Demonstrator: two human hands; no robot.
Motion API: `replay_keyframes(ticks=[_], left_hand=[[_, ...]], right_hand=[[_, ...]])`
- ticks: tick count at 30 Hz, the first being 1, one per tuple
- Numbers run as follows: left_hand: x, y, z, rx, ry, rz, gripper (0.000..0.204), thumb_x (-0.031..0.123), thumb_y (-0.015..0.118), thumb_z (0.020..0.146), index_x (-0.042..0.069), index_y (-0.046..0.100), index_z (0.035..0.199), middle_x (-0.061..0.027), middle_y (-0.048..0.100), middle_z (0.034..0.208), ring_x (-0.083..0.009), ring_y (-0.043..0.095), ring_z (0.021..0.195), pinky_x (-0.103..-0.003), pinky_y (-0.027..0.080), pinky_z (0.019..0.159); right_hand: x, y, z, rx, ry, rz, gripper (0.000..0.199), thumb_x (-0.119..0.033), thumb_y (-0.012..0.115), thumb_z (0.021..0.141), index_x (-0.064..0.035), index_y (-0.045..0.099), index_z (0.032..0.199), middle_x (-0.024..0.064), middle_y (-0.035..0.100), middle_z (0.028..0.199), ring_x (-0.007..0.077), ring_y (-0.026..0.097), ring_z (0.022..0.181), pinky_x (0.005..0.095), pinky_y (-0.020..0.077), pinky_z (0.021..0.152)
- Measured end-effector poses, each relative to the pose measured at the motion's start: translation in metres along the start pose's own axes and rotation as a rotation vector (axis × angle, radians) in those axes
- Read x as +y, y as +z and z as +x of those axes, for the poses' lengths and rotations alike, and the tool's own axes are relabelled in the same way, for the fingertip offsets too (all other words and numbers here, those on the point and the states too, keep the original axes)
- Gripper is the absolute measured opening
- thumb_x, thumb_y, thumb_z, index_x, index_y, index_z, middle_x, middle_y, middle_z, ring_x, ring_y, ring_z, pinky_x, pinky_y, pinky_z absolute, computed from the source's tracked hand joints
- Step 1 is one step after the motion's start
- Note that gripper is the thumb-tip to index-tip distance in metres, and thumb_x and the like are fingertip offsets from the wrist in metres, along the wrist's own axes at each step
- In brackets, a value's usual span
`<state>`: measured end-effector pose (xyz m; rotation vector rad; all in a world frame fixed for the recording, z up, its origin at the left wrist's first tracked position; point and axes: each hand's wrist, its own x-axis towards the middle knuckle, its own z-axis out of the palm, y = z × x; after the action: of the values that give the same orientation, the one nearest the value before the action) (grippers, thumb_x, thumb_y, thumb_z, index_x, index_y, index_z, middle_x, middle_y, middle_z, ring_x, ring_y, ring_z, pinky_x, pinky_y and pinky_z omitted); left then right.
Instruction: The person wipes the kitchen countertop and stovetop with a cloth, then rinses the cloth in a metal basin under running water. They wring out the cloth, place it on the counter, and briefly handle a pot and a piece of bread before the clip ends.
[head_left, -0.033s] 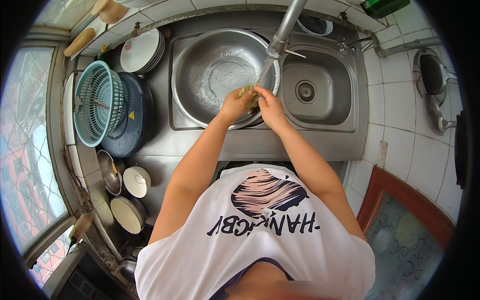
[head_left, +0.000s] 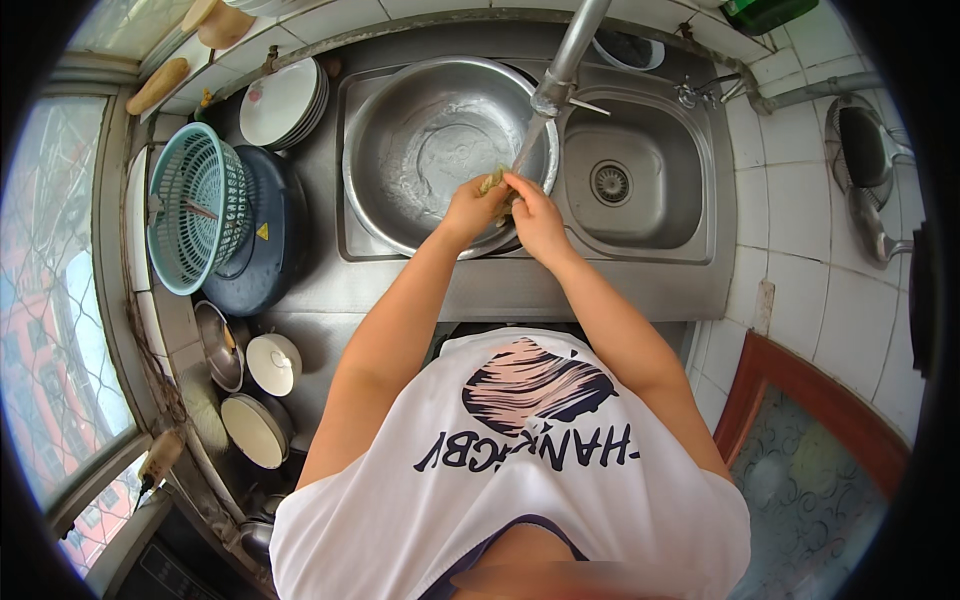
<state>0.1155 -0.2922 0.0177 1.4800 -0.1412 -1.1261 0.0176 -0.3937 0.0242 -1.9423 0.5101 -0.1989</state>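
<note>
Over the near right rim of a large steel basin [head_left: 395, 110], my two hands meet around a small crumpled yellow-green thing [head_left: 490, 181]. It looks soft, but whether it is cloth or leaf I cannot make out. My left hand [head_left: 473, 207] is closed on its left side. With fingers bent together, my right hand [head_left: 538, 218] pinches its right side; the fingers partly hide it. A thin stream of water runs from the faucet [head_left: 553, 92] down beside the fingers. Shallow water glistens on the bottom of the basin, which sits in the left sink bowl.
To the right is a second sink bowl [head_left: 655, 225] with a drain. Stacked plates [head_left: 285, 100], a teal colander [head_left: 172, 255] and a dark round lid-like thing [head_left: 275, 200] stand left. Nearer are a white bowl [head_left: 272, 362] and cream bowls [head_left: 252, 430]. Ladles [head_left: 868, 225] hang on the right wall.
My right hand has shifted slightly left against my left hand. Less of the yellow-green thing shows between the fingers.
</note>
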Motion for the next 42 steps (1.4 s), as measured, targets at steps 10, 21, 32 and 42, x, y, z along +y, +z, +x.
replay_keyframes(ticks=[10, 21, 32, 42], left_hand=[[0.016, 0.006, -0.007, -0.085, -0.007, 0.01, 0.031, 0.012, 0.048, 0.09, 0.003, 0.051, 0.12, -0.0056, 0.059, 0.106, -0.013, 0.056, 0.097, -0.026, 0.043, 0.087], [0.009, -0.015, -0.022, 0.209, 0.11, 0.644, 0.029, 0.019, 0.046, 0.092, 0.007, 0.054, 0.117, -0.0091, 0.062, 0.101, -0.0168, 0.059, 0.091, -0.028, 0.045, 0.079], [0.041, -0.023, -0.053, 0.51, 0.667, 0.747, 0.012, 0.013, 0.05, 0.088, 0.011, 0.059, 0.096, -0.008, 0.058, 0.087, -0.0282, 0.058, 0.074, -0.036, 0.046, 0.066], [0.118, -0.017, -0.048, 0.481, 0.811, 0.778, 0.023, 0.01, 0.055, 0.084, 0.015, 0.063, 0.105, -0.0082, 0.056, 0.082, -0.0253, 0.058, 0.076, -0.034, 0.045, 0.066]], right_hand=[[0.015, -0.011, 0.018, -0.018, 0.357, 0.54, 0.047, 0.0, 0.037, 0.085, 0.0, 0.04, 0.132, 0.014, 0.05, 0.126, 0.0227, 0.047, 0.117, 0.0303, 0.0359, 0.098], [0.017, -0.008, 0.013, -0.028, 0.195, 0.241, 0.021, -0.015, 0.061, 0.081, -0.0005, 0.054, 0.095, 0.0074, 0.061, 0.089, 0.0163, 0.058, 0.084, 0.0288, 0.0454, 0.075], [-0.02, -0.014, 0.0, -0.147, 0.043, -0.307, 0.027, -0.019, 0.062, 0.078, -0.0072, 0.055, 0.101, 0.0084, 0.061, 0.082, 0.0252, 0.058, 0.083, 0.0368, 0.0456, 0.069], [-0.012, 0.01, -0.005, -0.219, 0.284, 0.138, 0.022, -0.022, 0.052, 0.088, -0.0041, 0.052, 0.101, 0.0076, 0.061, 0.089, 0.02, 0.06, 0.068, 0.0308, 0.0456, 0.059]])
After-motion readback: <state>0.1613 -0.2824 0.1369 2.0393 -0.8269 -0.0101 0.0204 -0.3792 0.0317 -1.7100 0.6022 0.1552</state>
